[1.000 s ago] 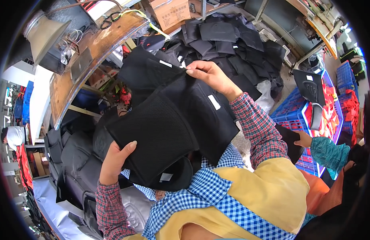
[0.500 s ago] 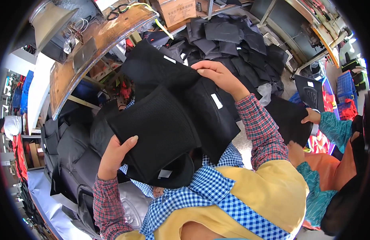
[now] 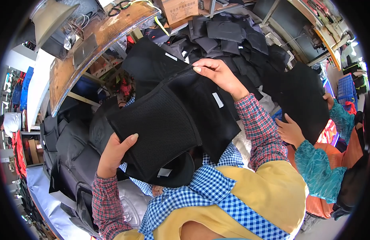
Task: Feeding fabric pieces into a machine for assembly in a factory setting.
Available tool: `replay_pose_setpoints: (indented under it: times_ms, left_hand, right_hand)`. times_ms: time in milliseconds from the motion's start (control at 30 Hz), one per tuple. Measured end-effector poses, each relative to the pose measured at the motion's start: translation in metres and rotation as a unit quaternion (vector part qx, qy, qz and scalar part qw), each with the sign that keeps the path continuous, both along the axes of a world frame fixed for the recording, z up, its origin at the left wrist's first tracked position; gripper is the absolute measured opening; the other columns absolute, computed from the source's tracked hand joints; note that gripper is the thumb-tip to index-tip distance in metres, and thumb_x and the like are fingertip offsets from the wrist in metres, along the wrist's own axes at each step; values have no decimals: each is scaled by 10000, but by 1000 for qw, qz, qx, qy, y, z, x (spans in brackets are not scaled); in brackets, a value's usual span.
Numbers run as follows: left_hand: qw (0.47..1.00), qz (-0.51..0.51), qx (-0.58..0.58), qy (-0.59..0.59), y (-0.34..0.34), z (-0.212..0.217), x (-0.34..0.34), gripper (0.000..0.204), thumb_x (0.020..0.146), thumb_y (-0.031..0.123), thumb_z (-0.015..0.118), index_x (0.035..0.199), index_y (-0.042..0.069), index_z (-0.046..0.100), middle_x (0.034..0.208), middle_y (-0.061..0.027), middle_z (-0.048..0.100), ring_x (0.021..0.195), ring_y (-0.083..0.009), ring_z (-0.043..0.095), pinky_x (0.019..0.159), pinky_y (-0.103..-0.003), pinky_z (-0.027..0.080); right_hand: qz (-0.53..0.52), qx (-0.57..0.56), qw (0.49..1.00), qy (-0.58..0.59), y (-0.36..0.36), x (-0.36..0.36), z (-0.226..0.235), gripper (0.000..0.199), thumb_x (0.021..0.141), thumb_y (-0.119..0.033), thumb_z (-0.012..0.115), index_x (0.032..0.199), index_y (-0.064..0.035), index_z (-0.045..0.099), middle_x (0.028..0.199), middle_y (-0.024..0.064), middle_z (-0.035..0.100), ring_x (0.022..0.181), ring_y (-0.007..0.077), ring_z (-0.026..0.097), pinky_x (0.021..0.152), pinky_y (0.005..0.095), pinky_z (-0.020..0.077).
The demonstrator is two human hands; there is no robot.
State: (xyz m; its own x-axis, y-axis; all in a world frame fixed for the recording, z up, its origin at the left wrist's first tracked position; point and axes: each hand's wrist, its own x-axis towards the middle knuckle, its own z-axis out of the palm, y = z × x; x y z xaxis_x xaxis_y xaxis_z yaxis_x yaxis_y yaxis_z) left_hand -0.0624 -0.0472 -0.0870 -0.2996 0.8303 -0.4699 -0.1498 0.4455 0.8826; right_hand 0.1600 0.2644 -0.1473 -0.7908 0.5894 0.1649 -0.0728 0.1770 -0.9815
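Left hand (image 3: 115,153): 8 o'clock, gripping the black mesh piece (image 3: 161,128); I'm losing its fingers underneath.
Mesh piece: filling the centre, hiding its underside.
Right hand (image 3: 219,75): pinching the piece's upper edge, 1 o'clock.
Co-worker's hand (image 3: 329,101): holding a black panel (image 3: 305,100), 3 o'clock.

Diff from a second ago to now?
The co-worker's black panel moved up the picture; one of their hands is at its right edge, and their other hand has come up to its lower left. It now hides the moulded pad by the crate.

Unchanged: the wearer's left hand and right hand still hold the black mesh piece.
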Motion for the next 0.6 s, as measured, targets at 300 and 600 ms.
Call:
replay_pose_setpoints:
  times_ms: [300, 600]
  left_hand:
    - [1000, 3, -1, -4, 1, 0, 0, 425, 905, 225, 685, 1227, -23, 563, 1139, -68, 632, 1012, -158, 597, 915, -278, 459]
    - [1000, 5, 1, -14, 1, -4, -1, 414, 905, 207, 684, 1227, -23, 562, 1141, -66, 632, 1010, -155, 600, 918, -275, 465]
  right_hand:
    - [-23, 7, 1000, 10, 0, -4, -7, 165, 930, -126, 644, 1037, -5, 679, 928, -24, 664, 894, 54, 579, 842, 221, 463]
    - [-22, -29, 999, 3, 0, -1, -8, 198, 951, -149, 600, 1045, 10, 672, 942, -33, 654, 895, 46, 571, 855, 220, 452]
